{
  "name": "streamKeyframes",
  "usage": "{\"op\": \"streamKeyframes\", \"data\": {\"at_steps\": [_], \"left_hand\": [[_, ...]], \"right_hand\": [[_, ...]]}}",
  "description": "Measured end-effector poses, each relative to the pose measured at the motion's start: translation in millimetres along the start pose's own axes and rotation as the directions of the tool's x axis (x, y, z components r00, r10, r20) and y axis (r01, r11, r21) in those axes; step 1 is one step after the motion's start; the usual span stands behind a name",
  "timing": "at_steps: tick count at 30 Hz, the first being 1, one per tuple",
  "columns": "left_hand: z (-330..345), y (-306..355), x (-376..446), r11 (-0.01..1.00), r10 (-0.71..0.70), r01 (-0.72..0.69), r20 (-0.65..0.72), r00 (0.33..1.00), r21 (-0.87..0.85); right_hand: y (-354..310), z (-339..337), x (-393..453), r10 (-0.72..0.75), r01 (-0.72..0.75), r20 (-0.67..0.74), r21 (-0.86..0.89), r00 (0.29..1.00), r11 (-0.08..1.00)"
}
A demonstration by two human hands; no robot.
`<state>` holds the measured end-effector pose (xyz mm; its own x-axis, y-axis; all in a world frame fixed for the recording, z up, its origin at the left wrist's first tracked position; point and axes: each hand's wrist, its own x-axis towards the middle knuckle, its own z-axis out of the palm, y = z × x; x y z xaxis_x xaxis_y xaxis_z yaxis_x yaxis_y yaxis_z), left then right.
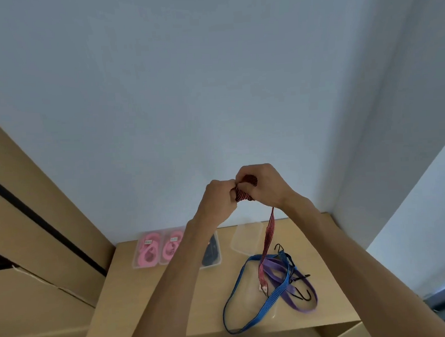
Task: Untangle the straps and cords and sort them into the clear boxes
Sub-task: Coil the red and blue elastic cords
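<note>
Red striped flat strap [269, 227], bunched between both hands, tail dangling

both arms raised, left hand [219, 194] and right hand [264, 184] pinching together.

A red strap [246, 189] with black stripes is bunched into folds between the left hand [219, 198] and right hand [262, 185], both pinching it. Its free tail hangs down below the right hand, ending at a pale tip over the pile on the counter [158, 300]. There a blue striped strap [251, 300] lies in a wide loop, crossed with a purple strap [295, 297] and black hooks [306, 294]. Below the left hand stand two clear boxes [147, 249] holding pink cords, then one with dark contents; an empty clear box [247, 236] lies below the right hand.
</note>
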<state>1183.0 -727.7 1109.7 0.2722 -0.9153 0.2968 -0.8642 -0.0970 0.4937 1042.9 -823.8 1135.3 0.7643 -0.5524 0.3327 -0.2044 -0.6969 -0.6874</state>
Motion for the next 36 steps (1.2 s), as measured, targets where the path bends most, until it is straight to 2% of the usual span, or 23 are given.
{"op": "streamKeyframes", "data": {"at_steps": [2, 5, 10, 13, 15, 17, 20, 22, 24, 26, 28, 29, 32, 34, 36], "left_hand": [[-8, 0, -2, 0.994, 0.039, -0.040, -0.008, 0.999, -0.102], [-13, 2, -6, 0.967, 0.022, -0.030, -0.035, 0.999, -0.251], [-16, 9, -11, 0.908, -0.061, 0.052, -0.007, 0.998, -0.417], [-19, 11, -12, 0.821, -0.070, 0.097, 0.069, 0.995, -0.562], [-24, 11, -11, 0.799, -0.087, 0.150, 0.134, 0.987, -0.582], [-32, 8, -10, 0.814, -0.063, 0.165, 0.199, 0.978, -0.557], [-42, 8, -11, 0.802, 0.058, 0.114, 0.267, 0.962, -0.586], [-45, 15, -10, 0.772, 0.089, 0.086, 0.241, 0.967, -0.630], [-44, 21, -5, 0.766, 0.035, 0.067, 0.147, 0.989, -0.639], [-40, 21, 1, 0.824, -0.065, 0.062, 0.016, 0.998, -0.563], [-38, 11, 8, 0.905, -0.170, 0.118, -0.094, 0.981, -0.409], [-36, 4, 9, 0.937, -0.203, 0.162, -0.104, 0.974, -0.310], [-26, -13, 10, 0.964, -0.260, 0.258, -0.026, 0.965, -0.070], [-16, -19, 9, 0.957, -0.288, 0.287, 0.025, 0.957, 0.031], [-9, -21, 5, 0.961, -0.268, 0.254, 0.142, 0.953, 0.106]], "right_hand": [[-2, -5, 2, 0.003, 0.001, -0.041, 0.100, 0.999, 0.995], [-3, -6, 3, 0.066, -0.027, -0.138, 0.267, 0.988, 0.963], [-8, -9, 10, 0.096, -0.076, -0.037, 0.367, 0.995, 0.927], [-9, -11, 15, 0.124, -0.089, -0.069, 0.378, 0.990, 0.922], [-8, -11, 15, 0.142, -0.102, -0.066, 0.414, 0.988, 0.905], [-5, -11, 14, 0.158, -0.139, 0.004, 0.486, 0.987, 0.863], [4, -14, 10, 0.131, -0.226, 0.192, 0.641, 0.973, 0.733], [8, -9, 9, 0.117, -0.277, 0.269, 0.694, 0.956, 0.664], [9, 2, 9, 0.175, -0.329, 0.283, 0.719, 0.943, 0.612], [11, 12, 7, 0.247, -0.371, 0.278, 0.655, 0.928, 0.658], [14, 16, 3, 0.277, -0.399, 0.296, 0.536, 0.914, 0.744], [15, 17, 2, 0.278, -0.406, 0.316, 0.480, 0.907, 0.778], [11, 17, 3, 0.252, -0.364, 0.386, 0.252, 0.887, 0.897], [4, 18, 7, 0.211, -0.243, 0.396, 0.032, 0.894, 0.969], [-2, 16, 12, 0.146, -0.104, 0.333, -0.143, 0.932, 0.984]]}}
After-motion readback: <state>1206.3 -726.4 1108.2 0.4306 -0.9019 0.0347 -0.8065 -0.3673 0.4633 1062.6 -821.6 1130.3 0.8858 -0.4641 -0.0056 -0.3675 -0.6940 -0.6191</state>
